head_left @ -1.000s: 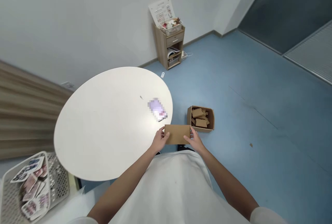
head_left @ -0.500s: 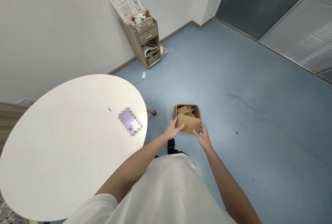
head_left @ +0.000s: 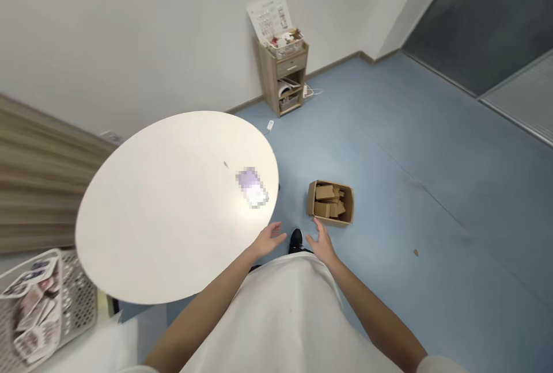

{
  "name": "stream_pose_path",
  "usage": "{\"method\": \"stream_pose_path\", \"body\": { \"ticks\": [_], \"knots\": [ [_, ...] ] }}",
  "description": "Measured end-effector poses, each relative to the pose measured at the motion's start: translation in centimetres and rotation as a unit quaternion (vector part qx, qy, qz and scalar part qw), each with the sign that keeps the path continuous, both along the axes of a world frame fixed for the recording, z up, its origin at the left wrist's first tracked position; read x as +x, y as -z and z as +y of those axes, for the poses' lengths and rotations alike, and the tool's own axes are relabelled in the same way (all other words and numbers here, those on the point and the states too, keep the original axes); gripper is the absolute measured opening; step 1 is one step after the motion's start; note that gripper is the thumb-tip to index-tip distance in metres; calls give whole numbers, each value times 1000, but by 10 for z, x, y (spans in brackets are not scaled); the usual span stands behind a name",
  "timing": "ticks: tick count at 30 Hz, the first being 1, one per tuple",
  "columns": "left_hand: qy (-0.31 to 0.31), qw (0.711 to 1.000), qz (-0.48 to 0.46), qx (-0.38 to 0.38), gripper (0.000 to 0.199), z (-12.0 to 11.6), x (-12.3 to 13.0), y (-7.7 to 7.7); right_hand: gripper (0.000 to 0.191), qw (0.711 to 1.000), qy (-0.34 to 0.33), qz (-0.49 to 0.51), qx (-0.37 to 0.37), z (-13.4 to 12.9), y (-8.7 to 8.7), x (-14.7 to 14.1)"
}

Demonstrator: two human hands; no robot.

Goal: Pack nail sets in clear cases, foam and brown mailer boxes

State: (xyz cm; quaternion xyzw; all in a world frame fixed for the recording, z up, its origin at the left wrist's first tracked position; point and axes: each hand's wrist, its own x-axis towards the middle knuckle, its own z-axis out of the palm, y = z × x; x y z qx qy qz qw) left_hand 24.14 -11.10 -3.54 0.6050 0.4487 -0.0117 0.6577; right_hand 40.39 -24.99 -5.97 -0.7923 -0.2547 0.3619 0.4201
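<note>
Both my hands hang empty in front of my white shirt. My left hand (head_left: 268,239) is open, fingers apart, just off the near edge of the round white table (head_left: 173,212). My right hand (head_left: 320,243) is open too, a short way from an open cardboard box (head_left: 330,202) on the blue floor. Several small folded brown cartons lie inside that box. A blurred purple item (head_left: 252,187) lies on the table's right side, the thing on the table closest to my left hand.
A white wire basket (head_left: 41,304) with packets stands at the lower left. A small wooden cabinet (head_left: 284,76) with a basket on top stands against the far wall, cables beside it. My black shoe (head_left: 296,240) shows between my hands. Blue floor spreads to the right.
The small brown carton I held in both hands is no longer in them; it went over the floor box half a second ago. Both hands have drawn back, open.
</note>
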Motion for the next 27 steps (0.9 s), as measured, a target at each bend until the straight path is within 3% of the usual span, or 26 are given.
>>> {"method": "stream_pose_path", "body": {
  "ticks": [9, 17, 22, 27],
  "knots": [
    [-226, 971, -20, 78, 53, 2, -168, -24, 58, 983, -166, 42, 59, 79, -22, -128],
    [-393, 911, -13, 125, 49, -13, -305, -24, 48, 925, -370, 85, 28, 129, -42, -268],
    [-457, 880, -8, 133, 44, -16, -347, -17, 38, 875, -470, 118, -5, 143, -57, -319],
    [-489, 863, -5, 128, 43, -7, -362, -20, 35, 848, -504, 165, -16, 168, -68, -336]
  ]
}}
